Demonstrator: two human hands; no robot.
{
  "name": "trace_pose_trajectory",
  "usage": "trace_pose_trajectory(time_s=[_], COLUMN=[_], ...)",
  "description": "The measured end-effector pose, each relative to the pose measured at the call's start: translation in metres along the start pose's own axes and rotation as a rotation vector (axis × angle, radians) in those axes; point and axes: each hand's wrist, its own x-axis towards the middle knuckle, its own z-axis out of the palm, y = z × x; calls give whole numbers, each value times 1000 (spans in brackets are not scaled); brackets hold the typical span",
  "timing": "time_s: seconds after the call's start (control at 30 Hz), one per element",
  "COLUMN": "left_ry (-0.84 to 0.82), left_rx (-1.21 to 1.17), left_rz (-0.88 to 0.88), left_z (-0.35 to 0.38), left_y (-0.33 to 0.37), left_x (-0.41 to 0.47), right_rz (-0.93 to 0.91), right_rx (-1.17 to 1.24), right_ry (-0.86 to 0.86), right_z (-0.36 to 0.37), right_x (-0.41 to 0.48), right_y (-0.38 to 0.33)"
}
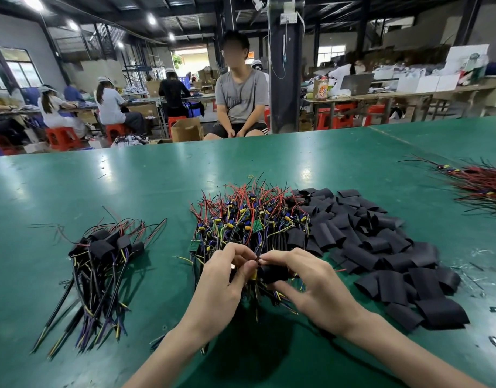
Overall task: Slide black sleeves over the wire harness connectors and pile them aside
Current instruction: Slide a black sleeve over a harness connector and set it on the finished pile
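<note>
Left hand pinches a small yellow-tipped wire harness connector. Right hand grips a short black tubular sleeve, mouth at the connector, over the tangled red-blue unsleeved harness pile. Best: squeeze sleeve mouth round, push straight, then drop on black-sleeved finished pile at left.

A: The arms?
B: Both bare — left forearm in from 7 o'clock, right from 5 o'clock, converging.
A: And the hands?
B: Fingertips nearly meeting. Left hand curled, pinching the harness; right hand arched, thumb and fingers round a black sleeve.
</note>
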Motion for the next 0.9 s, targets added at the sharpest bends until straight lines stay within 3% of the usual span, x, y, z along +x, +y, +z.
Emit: trace_pose_trajectory(time_s=[0.27,0.57,0.9], left_ry=[49,9,25], left_rx=[-89,9,32], left_rz=[-84,35,-43], left_z=[7,2,-4], left_y=[0,1,0], left_x=[-1,-1,1], right_rz=[-42,115,100], right_rx=[-48,249,201], right_ry=[38,4,141], right_z=[4,2,2], right_x=[-1,0,0], right_y=[-2,0,1])
